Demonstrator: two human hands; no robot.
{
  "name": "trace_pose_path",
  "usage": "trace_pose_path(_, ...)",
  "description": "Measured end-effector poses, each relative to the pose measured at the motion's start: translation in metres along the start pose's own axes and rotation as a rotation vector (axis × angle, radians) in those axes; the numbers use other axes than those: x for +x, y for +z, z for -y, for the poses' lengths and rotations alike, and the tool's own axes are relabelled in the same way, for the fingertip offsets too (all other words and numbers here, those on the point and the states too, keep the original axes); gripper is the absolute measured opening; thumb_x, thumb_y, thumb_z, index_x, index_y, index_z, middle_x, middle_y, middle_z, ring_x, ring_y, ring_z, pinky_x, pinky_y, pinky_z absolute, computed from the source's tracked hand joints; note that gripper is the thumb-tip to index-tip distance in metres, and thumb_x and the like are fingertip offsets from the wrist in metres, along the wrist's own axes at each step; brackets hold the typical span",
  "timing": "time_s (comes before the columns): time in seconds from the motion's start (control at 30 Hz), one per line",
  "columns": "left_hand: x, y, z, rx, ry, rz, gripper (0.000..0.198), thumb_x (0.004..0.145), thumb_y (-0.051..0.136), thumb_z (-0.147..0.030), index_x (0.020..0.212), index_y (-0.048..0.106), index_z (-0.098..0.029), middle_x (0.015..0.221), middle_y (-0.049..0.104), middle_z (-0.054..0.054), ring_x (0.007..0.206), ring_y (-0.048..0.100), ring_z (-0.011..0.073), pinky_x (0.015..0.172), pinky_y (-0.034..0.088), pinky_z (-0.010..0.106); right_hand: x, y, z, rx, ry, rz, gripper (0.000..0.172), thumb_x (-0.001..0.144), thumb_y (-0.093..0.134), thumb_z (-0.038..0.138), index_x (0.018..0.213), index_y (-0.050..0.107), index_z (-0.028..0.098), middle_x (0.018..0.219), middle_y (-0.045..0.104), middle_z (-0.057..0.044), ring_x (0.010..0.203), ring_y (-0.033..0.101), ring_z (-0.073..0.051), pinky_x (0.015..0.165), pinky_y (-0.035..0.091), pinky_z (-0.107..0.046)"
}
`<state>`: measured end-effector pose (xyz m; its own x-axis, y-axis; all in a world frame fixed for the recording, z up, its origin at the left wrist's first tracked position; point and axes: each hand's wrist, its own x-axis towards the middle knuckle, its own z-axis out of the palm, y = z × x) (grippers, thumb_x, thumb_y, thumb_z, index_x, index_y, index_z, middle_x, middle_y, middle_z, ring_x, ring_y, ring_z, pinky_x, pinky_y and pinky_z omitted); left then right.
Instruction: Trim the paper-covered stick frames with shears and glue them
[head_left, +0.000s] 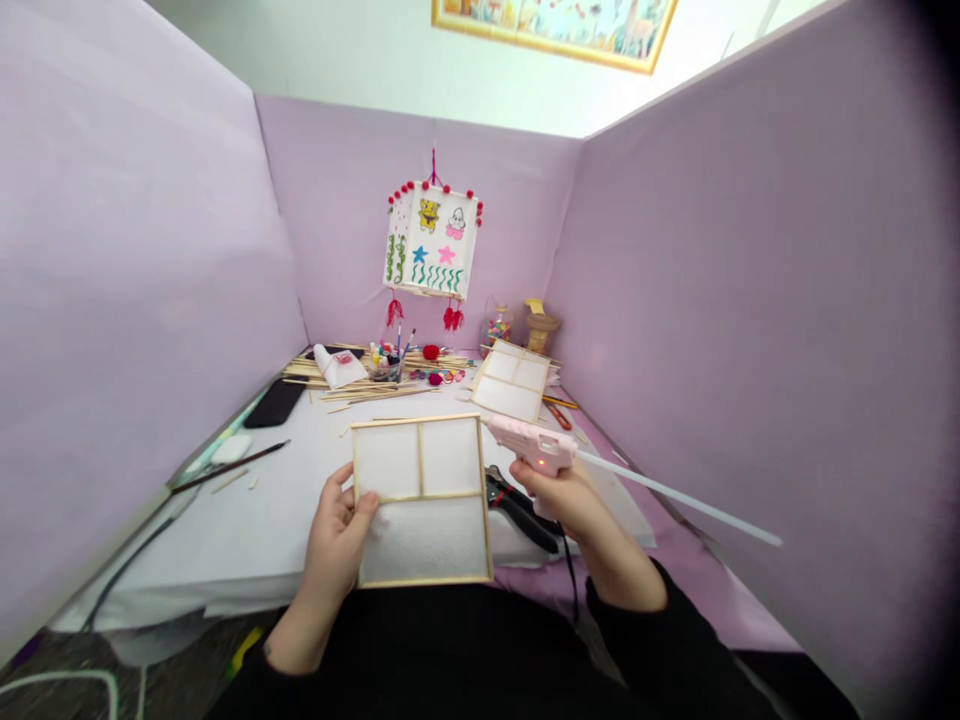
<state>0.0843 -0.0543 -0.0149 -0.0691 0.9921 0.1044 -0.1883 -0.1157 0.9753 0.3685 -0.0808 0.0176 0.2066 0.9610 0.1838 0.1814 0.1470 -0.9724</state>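
Observation:
My left hand (335,545) grips the left edge of a square paper panel with a thin wooden frame (421,500), held flat above my lap. My right hand (568,498) is closed around a pink hot glue gun (534,446). A long white glue stick (675,494) juts out of the gun's back toward the right. The gun's nozzle points at the panel's upper right corner. Black-handled cutters (517,510) lie on the table just below the gun.
A second framed panel (511,382) lies further back on the white table sheet (225,540). A decorated paper lantern (433,240) hangs at the rear. Wooden sticks (352,385), a bead jar (498,325), a black phone (276,402) and a brush (232,465) lie about. Purple walls surround the table.

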Motion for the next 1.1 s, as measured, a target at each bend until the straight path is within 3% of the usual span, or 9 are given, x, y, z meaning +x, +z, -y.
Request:
trace_pose_path(0.43,-0.001,0.002,-0.002,-0.03,-0.02,0.0,0.066,0.072,0.075,-0.045,0.125,0.045,-0.021,0.079,0.069,-0.001,0.065,0.064,0.0146,0.06,0.05,0.024,0.0,-0.002,0.0,0.004,-0.007,0.029,0.042,0.074,0.073,0.051,0.091,0.063,0.013,0.079,0.057,-0.004,0.073,0.054,-0.023,0.061,0.039,-0.024)
trace_pose_path(1.1,-0.001,0.006,-0.009,-0.099,-0.11,-0.007,0.073,0.062,0.08,-0.046,0.121,0.046,-0.02,0.072,0.067,-0.003,0.063,0.064,0.0156,0.06,0.049,0.025,-0.003,0.0,0.02,-0.036,-0.021,-0.025,0.04,0.071,0.069,0.051,0.085,0.062,0.015,0.07,0.056,-0.005,0.07,0.057,-0.026,0.054,0.042,-0.024)
